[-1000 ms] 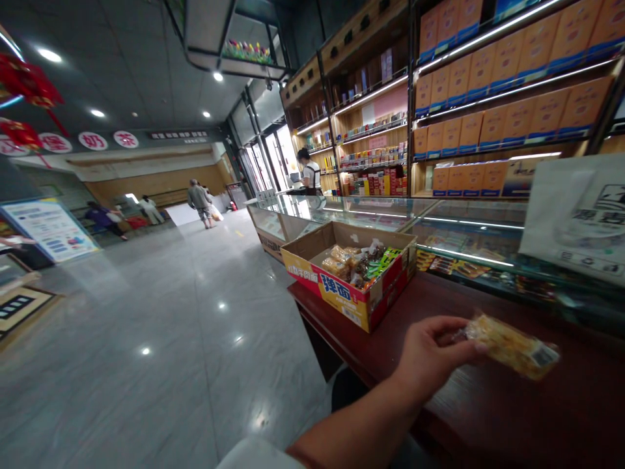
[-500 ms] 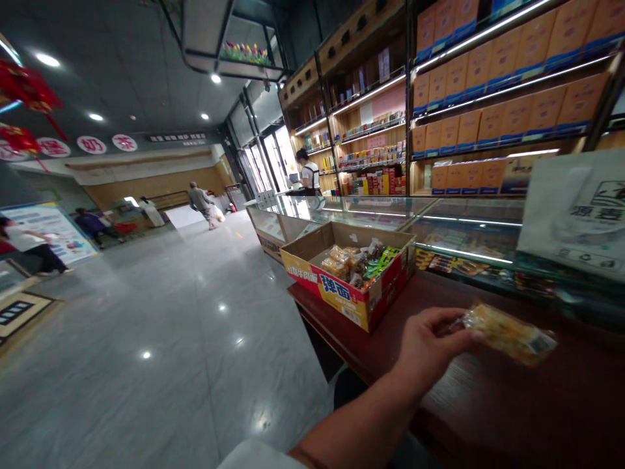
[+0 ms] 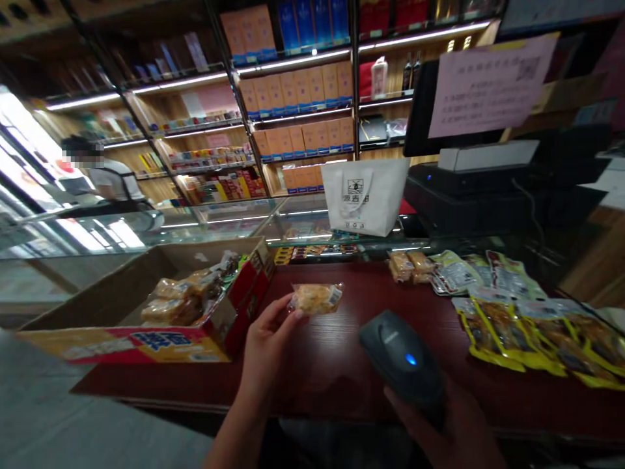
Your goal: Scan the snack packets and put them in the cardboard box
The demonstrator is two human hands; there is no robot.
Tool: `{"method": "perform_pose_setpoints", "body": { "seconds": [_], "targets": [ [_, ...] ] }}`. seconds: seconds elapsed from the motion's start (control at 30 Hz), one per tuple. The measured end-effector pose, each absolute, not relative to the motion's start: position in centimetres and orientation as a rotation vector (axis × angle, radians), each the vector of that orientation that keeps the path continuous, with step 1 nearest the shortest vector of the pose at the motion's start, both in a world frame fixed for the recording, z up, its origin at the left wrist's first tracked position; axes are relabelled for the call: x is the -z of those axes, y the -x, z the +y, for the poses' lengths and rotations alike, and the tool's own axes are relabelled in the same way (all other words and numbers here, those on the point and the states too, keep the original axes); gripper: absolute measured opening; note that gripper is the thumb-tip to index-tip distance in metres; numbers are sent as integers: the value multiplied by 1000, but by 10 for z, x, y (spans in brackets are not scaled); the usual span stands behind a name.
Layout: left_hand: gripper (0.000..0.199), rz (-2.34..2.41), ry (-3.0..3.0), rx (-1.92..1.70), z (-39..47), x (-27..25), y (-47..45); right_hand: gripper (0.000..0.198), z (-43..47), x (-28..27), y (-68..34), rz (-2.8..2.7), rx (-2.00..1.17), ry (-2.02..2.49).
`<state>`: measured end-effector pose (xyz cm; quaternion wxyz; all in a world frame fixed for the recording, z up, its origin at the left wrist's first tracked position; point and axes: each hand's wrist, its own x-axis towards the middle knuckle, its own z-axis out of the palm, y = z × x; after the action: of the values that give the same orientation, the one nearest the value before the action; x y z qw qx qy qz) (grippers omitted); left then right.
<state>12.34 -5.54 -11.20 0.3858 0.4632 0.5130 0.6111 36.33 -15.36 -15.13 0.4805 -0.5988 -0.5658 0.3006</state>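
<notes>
Between thumb and fingers, my left hand (image 3: 273,335) pinches one end of a clear-wrapped pastry snack (image 3: 316,298) with a barcode label at its far end. It is held just above the dark red counter (image 3: 336,352). My right hand (image 3: 439,417) is wrapped round a black handheld barcode scanner (image 3: 403,355), its blue light lit. The scanner's head points toward the snack, with a gap between them. Left of my left hand stands an open cardboard box (image 3: 146,345) with more wrapped snacks (image 3: 178,299) inside.
On the right lie yellow-edged snack pouches (image 3: 508,329), green-white packets (image 3: 456,272) and wrapped pastries (image 3: 410,266). A white paper bag (image 3: 366,195) stands on the glass display case (image 3: 219,215), beside a black checkout machine (image 3: 459,189). Another person (image 3: 114,176) is behind the case at left.
My view has turned right from the shop floor to the counter. The snack remains in my left hand. My right hand with the scanner has come into view.
</notes>
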Motion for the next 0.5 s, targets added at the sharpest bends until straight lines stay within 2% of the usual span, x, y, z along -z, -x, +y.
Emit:
{"method": "perform_pose_setpoints", "body": {
  "seconds": [0.17,0.37,0.5],
  "targets": [
    [52,1340,-1267,-1544,-54,101,-126,40,-151,143,-358,-1412,-862,1345],
    [54,1333,-1225,-1531,-52,107,-124,52,-154,164,-358,-1422,-781,1413],
    [55,1320,-1203,-1524,-51,111,-122,48,-151,169,-363,-1503,-741,1400]
  ]
}}
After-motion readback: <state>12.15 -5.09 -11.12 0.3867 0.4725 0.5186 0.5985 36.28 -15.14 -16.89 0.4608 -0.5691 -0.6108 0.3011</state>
